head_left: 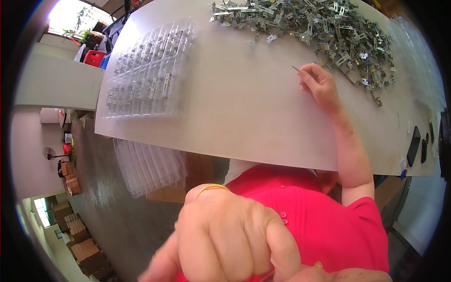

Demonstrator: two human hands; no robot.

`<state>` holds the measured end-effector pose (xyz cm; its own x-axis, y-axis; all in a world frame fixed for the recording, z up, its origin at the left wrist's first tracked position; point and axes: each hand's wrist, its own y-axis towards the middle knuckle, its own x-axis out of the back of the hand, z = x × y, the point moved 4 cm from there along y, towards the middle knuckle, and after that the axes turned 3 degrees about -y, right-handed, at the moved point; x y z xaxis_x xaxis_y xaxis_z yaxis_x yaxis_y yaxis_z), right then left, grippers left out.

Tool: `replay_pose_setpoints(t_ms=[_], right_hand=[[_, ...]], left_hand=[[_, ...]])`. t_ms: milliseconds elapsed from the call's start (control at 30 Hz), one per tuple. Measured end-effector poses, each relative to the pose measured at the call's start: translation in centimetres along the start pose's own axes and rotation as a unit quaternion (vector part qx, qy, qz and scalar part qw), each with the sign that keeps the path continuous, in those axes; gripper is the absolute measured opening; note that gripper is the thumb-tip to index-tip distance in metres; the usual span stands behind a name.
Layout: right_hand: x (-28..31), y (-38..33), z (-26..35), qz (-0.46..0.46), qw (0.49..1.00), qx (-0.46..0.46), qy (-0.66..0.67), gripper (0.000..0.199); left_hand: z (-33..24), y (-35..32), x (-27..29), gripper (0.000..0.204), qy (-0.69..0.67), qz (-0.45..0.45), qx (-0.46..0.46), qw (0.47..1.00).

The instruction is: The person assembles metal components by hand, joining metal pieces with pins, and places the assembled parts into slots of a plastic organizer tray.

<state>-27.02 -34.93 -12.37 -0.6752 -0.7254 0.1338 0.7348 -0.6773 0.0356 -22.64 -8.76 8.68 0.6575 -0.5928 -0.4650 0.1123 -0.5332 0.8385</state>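
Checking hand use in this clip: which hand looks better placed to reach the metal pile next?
Probably the right hand: it is beside the metal pile, though it appears to hold a thin piece. The left hand is close to the camera, away from the pile.

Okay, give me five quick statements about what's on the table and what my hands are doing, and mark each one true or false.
1. The right hand holds a thin metal piece. True.
2. The heap of metal parts lies to the left of the clear tray. False: it lies to the tray's right, toward the far right of the table.
3. The left hand rests on the heap. False: it is close to the camera, in front of the shirt.
4. A gold-coloured bangle is on the left wrist. True.
5. The tray holds nothing. False: metal parts sit in its compartments.
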Motion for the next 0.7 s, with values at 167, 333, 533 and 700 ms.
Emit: replay_pose_setpoints(t_ms=[167,333,533,700], right_hand=[[-0.9,0.2,0.6,0.024,1.0,0.001,0.016,0.012],[-1.0,-0.1,1.0,0.014,1.0,-0.008,0.013,0.011],[-0.8,0.0,0.4,0.018,1.0,-0.013,0.021,0.011],[-0.8,0.2,0.5,0.017,1.0,-0.01,0.014,0.011]], left_hand=[[-0.9,-0.4,0.9,0.057,-0.153,-0.093,0.026,0.984],[-0.6,-0.6,-0.8,0.057,-0.107,-0.142,-0.044,0.983],[-1.7,-0.2,0.1,0.059,-0.023,-0.011,0.017,1.0],[-1.9,-0.1,-0.3,0.058,0.047,0.024,0.009,0.999]])
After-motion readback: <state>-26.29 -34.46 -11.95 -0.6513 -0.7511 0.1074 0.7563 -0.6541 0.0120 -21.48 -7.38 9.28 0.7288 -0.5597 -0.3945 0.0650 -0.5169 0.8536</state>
